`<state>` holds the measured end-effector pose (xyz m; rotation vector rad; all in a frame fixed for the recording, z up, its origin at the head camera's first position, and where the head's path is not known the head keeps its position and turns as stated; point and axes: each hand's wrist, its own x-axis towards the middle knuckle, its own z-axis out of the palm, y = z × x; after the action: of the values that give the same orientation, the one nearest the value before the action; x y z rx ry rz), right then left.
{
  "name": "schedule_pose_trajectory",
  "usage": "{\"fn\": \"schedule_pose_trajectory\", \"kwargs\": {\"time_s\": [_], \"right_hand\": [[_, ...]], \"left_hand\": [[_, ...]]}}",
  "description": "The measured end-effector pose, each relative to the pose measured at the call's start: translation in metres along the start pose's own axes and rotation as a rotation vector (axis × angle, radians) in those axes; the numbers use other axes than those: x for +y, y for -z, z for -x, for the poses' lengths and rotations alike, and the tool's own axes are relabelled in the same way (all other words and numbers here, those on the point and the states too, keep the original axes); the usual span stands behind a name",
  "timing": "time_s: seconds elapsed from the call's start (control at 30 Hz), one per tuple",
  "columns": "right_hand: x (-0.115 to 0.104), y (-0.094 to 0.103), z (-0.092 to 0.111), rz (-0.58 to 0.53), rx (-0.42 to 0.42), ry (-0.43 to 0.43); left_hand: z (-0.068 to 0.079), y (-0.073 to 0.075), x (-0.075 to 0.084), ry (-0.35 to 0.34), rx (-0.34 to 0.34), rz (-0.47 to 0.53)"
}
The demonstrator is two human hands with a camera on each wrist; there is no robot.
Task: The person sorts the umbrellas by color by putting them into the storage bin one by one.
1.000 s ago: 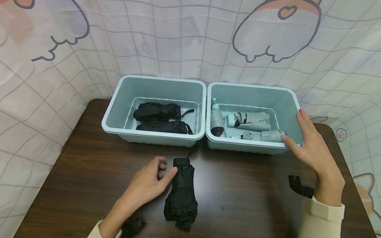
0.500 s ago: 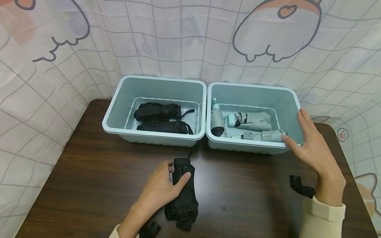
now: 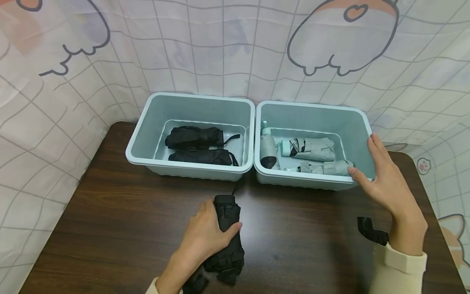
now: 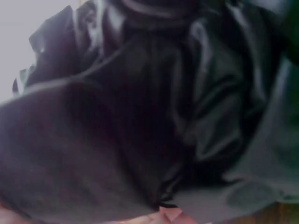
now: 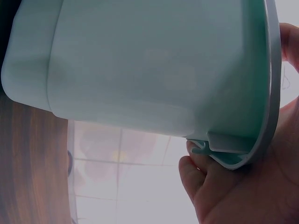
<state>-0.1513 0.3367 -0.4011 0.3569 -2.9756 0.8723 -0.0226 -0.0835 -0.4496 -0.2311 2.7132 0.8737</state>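
My left hand (image 3: pixel 207 234) grips a folded black umbrella (image 3: pixel 229 216) lying on the table in front of the bins. Its thumb crosses the top of the cloth, while the other fingers are mostly hidden at the umbrella's left side. Dark wrinkled umbrella cloth (image 4: pixel 149 93) fills the left wrist view. At the right end of the right pale blue plastic bin (image 3: pixel 304 181), my right hand (image 3: pixel 385 183) holds the rim, thumb over the front corner. The right wrist view shows fingers (image 5: pixel 201 172) curled under the rim (image 5: pixel 273 70) from outside.
A matching left bin (image 3: pixel 191 169) holds two black folded umbrellas, one being the upper umbrella (image 3: pixel 192 137). Inside the right bin lie three grey folded umbrellas, including a mint-handled umbrella (image 3: pixel 312 149). Behind the brown wooden table (image 3: pixel 110 224) hangs a white grid-patterned cloth (image 3: pixel 205 49).
My left hand has moved right onto the black umbrella, its thumb passing from the near edge across the top. The right hand keeps its place on the bin.
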Motion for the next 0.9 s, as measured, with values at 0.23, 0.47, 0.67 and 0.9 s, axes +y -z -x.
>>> {"fn": "schedule_pose_trajectory", "kwargs": {"time_s": [0.23,0.47,0.67,0.9], "right_hand": [[0.001,0.000,0.000,0.004,0.001,-0.003],[0.000,0.000,0.000,-0.002,0.005,0.010],[-0.001,-0.001,-0.001,-0.006,0.000,0.015],[0.000,0.000,0.000,-0.016,0.001,0.013]], "left_hand": [[0.000,-0.002,0.005,0.006,-0.028,0.004],[0.000,0.000,0.004,-0.018,-0.015,-0.002],[0.004,0.007,0.002,-0.062,-0.008,-0.040],[0.008,0.008,0.003,-0.125,0.007,-0.160]]}}
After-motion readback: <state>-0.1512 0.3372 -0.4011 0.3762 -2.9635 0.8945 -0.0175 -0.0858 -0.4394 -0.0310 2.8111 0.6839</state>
